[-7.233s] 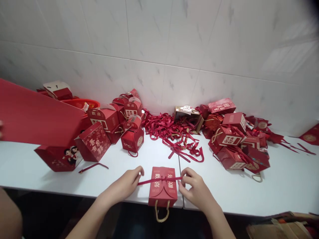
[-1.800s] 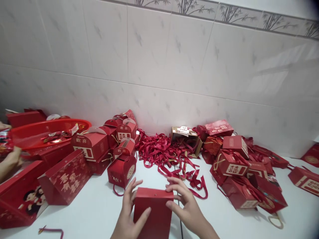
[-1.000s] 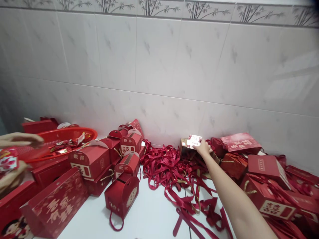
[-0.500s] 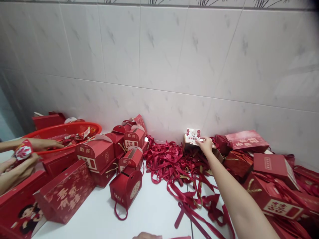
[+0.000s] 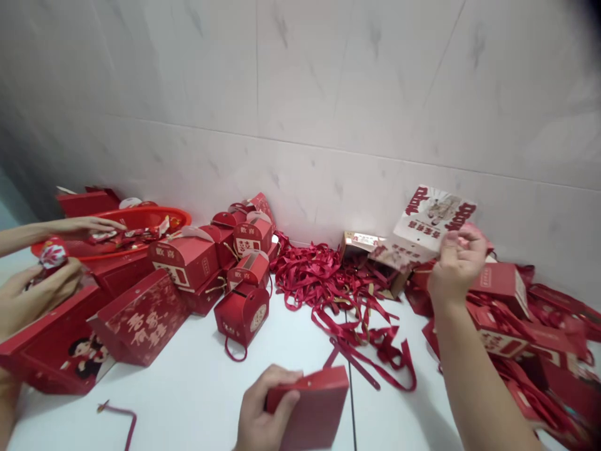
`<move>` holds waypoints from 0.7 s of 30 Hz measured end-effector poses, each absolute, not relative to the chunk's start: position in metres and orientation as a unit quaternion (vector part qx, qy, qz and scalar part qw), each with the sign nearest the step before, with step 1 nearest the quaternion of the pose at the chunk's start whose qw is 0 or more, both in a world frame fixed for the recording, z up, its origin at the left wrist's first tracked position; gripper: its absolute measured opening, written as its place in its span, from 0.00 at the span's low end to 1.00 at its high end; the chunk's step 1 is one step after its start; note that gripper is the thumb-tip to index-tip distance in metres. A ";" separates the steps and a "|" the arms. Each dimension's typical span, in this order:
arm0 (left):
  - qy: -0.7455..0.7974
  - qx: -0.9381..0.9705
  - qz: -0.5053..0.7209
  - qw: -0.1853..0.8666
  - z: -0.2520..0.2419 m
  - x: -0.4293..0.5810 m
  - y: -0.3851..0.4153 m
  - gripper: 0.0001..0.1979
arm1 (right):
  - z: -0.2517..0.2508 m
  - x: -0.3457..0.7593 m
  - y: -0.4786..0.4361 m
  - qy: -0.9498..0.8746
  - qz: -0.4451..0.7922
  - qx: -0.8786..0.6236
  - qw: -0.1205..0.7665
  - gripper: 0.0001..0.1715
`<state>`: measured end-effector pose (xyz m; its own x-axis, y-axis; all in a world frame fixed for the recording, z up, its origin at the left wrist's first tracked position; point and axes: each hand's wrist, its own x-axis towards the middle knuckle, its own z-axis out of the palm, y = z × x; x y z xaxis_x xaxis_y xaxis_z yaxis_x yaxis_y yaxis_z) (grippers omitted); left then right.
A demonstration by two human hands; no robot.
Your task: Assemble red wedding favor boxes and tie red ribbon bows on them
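At the bottom centre my left hand (image 5: 267,410) grips a red box (image 5: 315,407) by its upper left edge, fingers behind and thumb in front. My right hand (image 5: 457,257) is raised at the right and pinches a white printed card (image 5: 429,222) with red characters and a drawing. Behind the card, by the wall, stands an open carton (image 5: 354,243) with a similar white card in it. A tangle of dark red ribbons (image 5: 307,272) lies left of the carton, with loose strands trailing toward me over the white table (image 5: 291,347).
Red gift boxes (image 5: 241,313) stand left of centre, and more red boxes (image 5: 504,291) and ribbons pile up at the right. Another person's hands (image 5: 61,282) work at the left, by a red basket (image 5: 181,216) of wrapped sweets. A ribbon piece (image 5: 129,413) lies lower left.
My right hand has lifted from the carton toward the right with a card in it. My left hand and the red box have come up into view. The view has tilted down.
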<state>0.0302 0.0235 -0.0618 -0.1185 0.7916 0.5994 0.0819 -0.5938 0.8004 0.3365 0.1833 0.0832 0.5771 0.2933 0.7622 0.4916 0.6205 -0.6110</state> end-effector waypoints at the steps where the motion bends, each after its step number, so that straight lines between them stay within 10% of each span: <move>1: 0.363 0.621 0.646 0.258 -0.062 0.029 0.024 0.02 | 0.086 0.333 0.161 -0.448 -0.047 -0.417 0.789 0.16; 6: 0.382 0.613 0.653 0.229 -0.068 0.031 0.026 0.13 | 0.068 0.291 0.066 -0.433 0.098 -0.416 0.794 0.16; 11: 0.375 0.624 0.639 0.248 -0.066 0.034 0.024 0.01 | 0.015 0.239 0.028 -0.491 0.286 -0.491 0.661 0.13; 21: 0.360 0.631 0.635 0.264 -0.066 0.040 0.019 0.18 | -0.030 0.187 0.014 -0.606 0.165 -0.465 0.623 0.13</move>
